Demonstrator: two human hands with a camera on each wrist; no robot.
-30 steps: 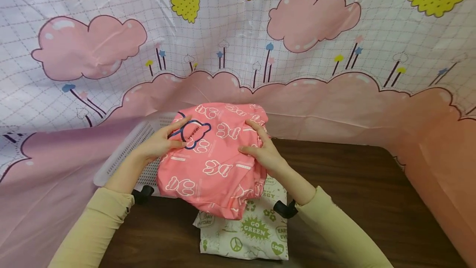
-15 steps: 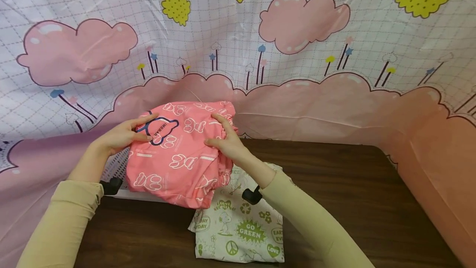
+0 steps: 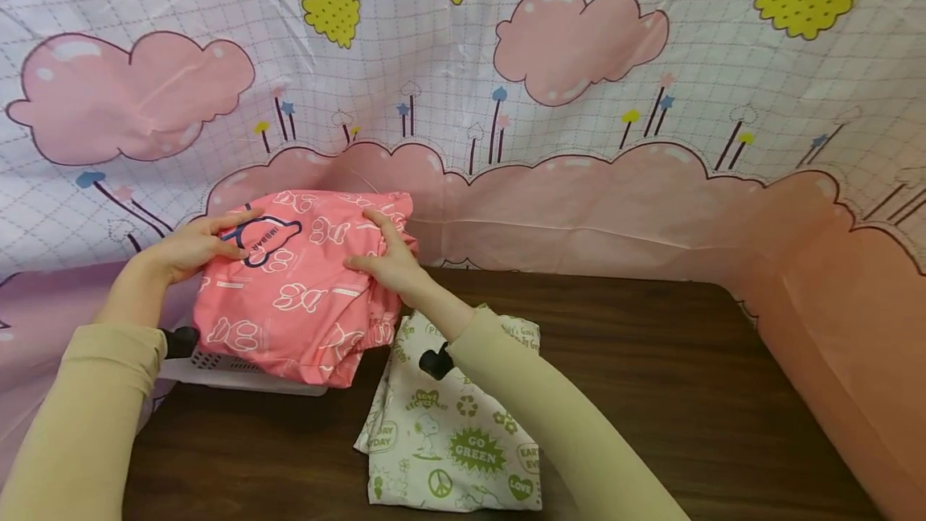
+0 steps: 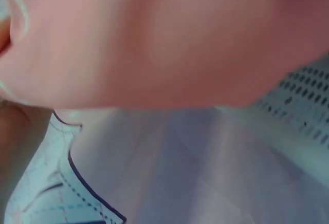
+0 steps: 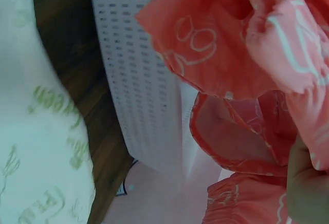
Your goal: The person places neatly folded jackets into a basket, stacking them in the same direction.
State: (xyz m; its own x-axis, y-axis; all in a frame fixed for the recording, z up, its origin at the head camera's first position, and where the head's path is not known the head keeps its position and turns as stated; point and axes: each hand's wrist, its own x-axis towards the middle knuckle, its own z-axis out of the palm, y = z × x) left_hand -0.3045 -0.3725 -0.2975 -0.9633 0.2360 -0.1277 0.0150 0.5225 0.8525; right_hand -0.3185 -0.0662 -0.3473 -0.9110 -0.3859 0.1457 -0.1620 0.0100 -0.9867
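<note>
A folded pink garment (image 3: 289, 296) with white bear outlines and gathered elastic edges is held up at the left in the head view. My left hand (image 3: 190, 252) grips its left side, and my right hand (image 3: 394, 268) grips the right side; fingers below the cloth are hidden. Under the garment stands a white perforated plastic basket (image 3: 246, 378), mostly covered; its holed wall (image 5: 136, 70) shows in the right wrist view. Pink cloth (image 4: 154, 54) fills the top of the left wrist view. The garment's underside hangs in loose folds above the basket.
A folded white cloth with green prints (image 3: 452, 457) lies on the dark wooden table (image 3: 637, 376), right of the basket and partly behind my right forearm. A printed pink-and-white curtain (image 3: 579, 207) encloses the back and sides.
Both hands have carried the pink garment leftward, from partly over the green-printed cloth to above the basket. The head view has turned slightly. The green-printed cloth is now more exposed.
</note>
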